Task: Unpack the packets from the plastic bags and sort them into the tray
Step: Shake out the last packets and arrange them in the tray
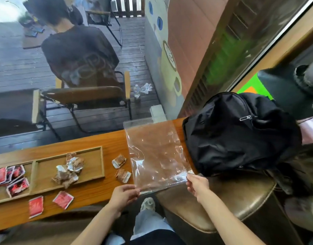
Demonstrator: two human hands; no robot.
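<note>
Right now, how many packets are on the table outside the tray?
4. Two red packets lie at the near edge below the tray; two brown packets sit between tray and plastic bag.

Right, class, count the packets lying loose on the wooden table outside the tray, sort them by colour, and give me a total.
Red packets: 2
Brown packets: 2
Total: 4
The plastic bag, held by the left hand and right hand, looks empty, so it adds nothing.
</note>
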